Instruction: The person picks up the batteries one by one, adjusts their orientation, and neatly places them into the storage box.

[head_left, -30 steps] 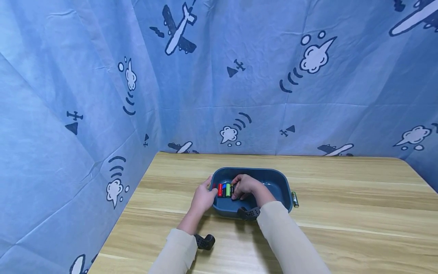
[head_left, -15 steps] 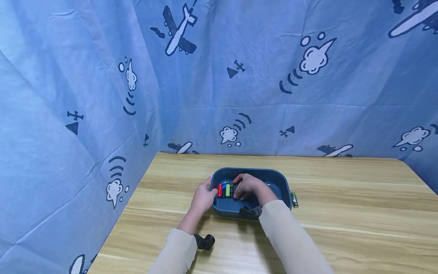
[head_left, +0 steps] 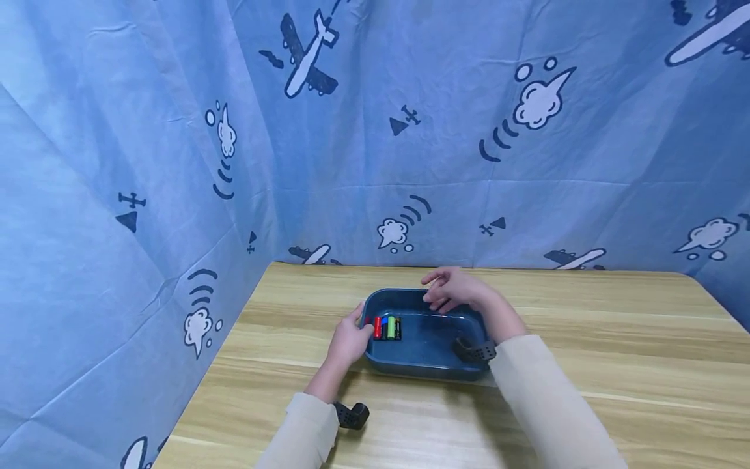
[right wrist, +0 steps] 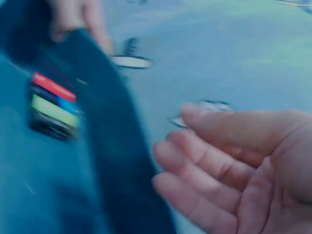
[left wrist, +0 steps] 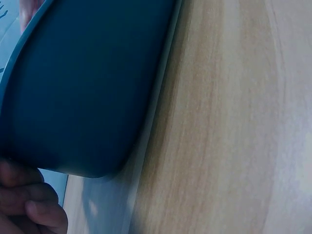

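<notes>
A dark blue plastic bin [head_left: 430,348] stands on the table. My left hand [head_left: 349,340] grips its left end, thumb over the rim; curled fingers [left wrist: 31,200] show below the bin in the left wrist view. Inside, near that hand, several batteries lie side by side: a red battery [head_left: 377,327], a blue and black battery [head_left: 384,327], a green battery [head_left: 391,328] and a dark battery [head_left: 398,329] with a gold end. Over the bin's back right rim hovers my right hand [head_left: 456,290], its fingers loosely bent and holding nothing, as the right wrist view [right wrist: 234,168] confirms.
The bin rests on a wood-grain table [head_left: 615,352]. A blue cloth with airplane prints [head_left: 469,130] hangs behind and at the left. Each wrist wears a black camera mount [head_left: 351,415].
My right hand has left the batteries and risen to the bin's back right. The right forearm now covers the spot where a loose battery lay on the table. My left hand stays in place.
</notes>
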The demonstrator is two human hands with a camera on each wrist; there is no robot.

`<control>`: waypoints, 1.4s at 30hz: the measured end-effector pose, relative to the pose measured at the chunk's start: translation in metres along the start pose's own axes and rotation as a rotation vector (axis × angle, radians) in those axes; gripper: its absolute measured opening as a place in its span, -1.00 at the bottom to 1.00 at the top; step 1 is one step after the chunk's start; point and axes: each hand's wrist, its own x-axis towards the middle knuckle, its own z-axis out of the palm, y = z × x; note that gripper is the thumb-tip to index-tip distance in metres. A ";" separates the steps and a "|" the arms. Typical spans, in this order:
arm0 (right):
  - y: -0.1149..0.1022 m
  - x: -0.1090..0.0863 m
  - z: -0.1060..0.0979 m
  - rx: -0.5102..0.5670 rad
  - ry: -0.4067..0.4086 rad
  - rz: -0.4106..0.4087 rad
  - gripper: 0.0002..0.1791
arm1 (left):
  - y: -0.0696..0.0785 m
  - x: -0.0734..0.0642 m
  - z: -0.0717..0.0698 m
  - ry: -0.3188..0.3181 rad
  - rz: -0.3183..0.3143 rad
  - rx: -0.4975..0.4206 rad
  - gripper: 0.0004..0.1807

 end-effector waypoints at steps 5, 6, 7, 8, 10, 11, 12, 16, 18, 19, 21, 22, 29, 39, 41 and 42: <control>0.017 -0.031 -0.052 -0.073 0.122 -0.067 -0.57 | 0.001 0.000 0.000 0.002 0.004 0.015 -0.38; 0.024 -0.037 -0.060 -0.094 0.130 -0.060 -0.55 | 0.001 0.000 -0.001 0.004 0.003 0.017 -0.38; 0.033 -0.041 -0.066 -0.116 0.134 -0.054 -0.54 | 0.002 0.000 -0.001 0.006 0.005 0.021 -0.38; 0.043 -0.045 -0.071 -0.142 0.136 -0.048 -0.54 | 0.002 -0.001 -0.002 0.007 0.004 0.020 -0.38; 0.063 -0.051 -0.077 -0.185 0.128 -0.038 -0.54 | 0.002 -0.001 -0.001 0.002 -0.003 0.016 -0.38; 0.072 -0.055 -0.078 -0.205 0.125 -0.030 -0.52 | 0.003 -0.002 -0.001 -0.002 -0.005 0.012 -0.38; 0.080 -0.058 -0.079 -0.213 0.122 -0.029 -0.52 | 0.003 -0.002 -0.001 -0.005 -0.008 0.008 -0.38; 0.110 -0.067 -0.078 -0.265 0.119 -0.057 -0.52 | 0.004 -0.002 0.000 -0.011 -0.005 -0.004 -0.38; 0.120 -0.070 -0.078 -0.281 0.102 -0.072 -0.49 | 0.004 -0.002 0.000 -0.009 0.006 -0.002 -0.38; 0.124 -0.072 -0.077 -0.296 0.096 -0.082 -0.47 | 0.003 -0.001 0.001 -0.009 0.012 -0.001 -0.38; 0.130 -0.075 -0.076 -0.308 0.071 -0.104 -0.42 | 0.003 -0.001 0.001 -0.008 0.020 0.003 -0.38; 0.132 -0.076 -0.076 -0.314 0.061 -0.114 -0.39 | 0.003 -0.001 0.001 -0.005 0.021 0.000 -0.38; 0.139 -0.078 -0.069 -0.373 0.054 -0.184 -0.26 | 0.001 -0.002 -0.001 -0.004 0.016 -0.010 -0.38; 0.141 -0.075 -0.063 -0.412 0.103 -0.162 -0.32 | 0.002 -0.003 0.000 0.006 0.021 -0.027 -0.39; 0.141 -0.075 -0.063 -0.405 0.107 -0.166 -0.33 | 0.002 -0.003 0.000 0.008 0.020 -0.025 -0.39; 0.141 -0.075 -0.062 -0.401 0.110 -0.167 -0.34 | 0.002 -0.003 0.000 0.010 0.021 -0.022 -0.39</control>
